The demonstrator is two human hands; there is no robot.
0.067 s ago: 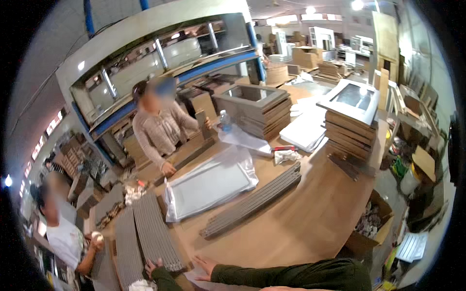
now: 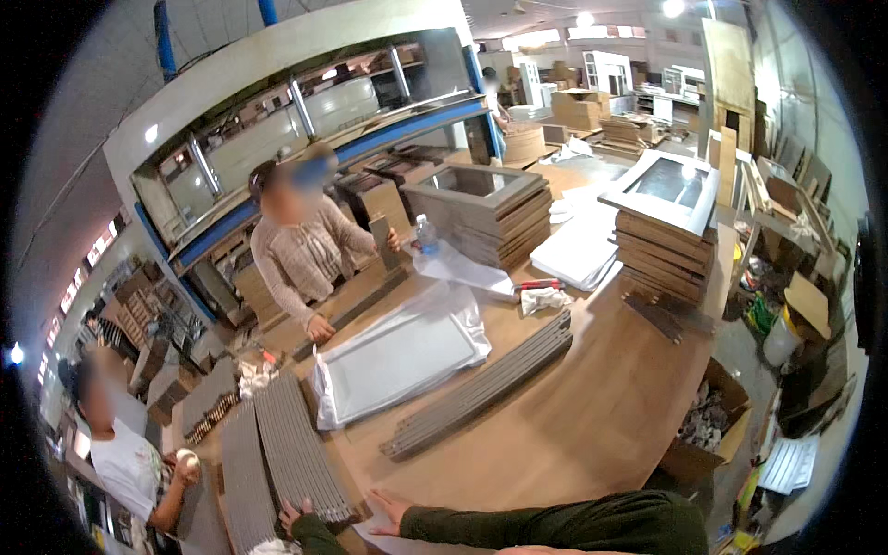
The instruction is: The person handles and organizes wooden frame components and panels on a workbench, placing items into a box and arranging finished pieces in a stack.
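Note:
My left hand (image 2: pixel 296 511) rests with spread fingers at the near end of a row of long grey ribbed strips (image 2: pixel 298 444). Beside these strips lies a second row of grey strips (image 2: pixel 242 472), further left. My right hand (image 2: pixel 390 511) lies with its fingers apart on the brown worktable (image 2: pixel 536 453), next to the strips' near corner, and holds nothing. Ahead of it a bundle of long grey strips (image 2: pixel 476 393) runs diagonally over the table. Beyond the left hand sits a pale framed panel (image 2: pixel 402 365) on white wrapping.
Across the table a person (image 2: pixel 305 245) holds grey bars (image 2: pixel 365 301). Another person (image 2: pixel 125 453) stands at the left with a roundish pale thing. Stacked framed panels (image 2: pixel 666 236) and white sheets (image 2: pixel 578 245) are at the far right. A cardboard box (image 2: pixel 731 416) stands beside the right edge.

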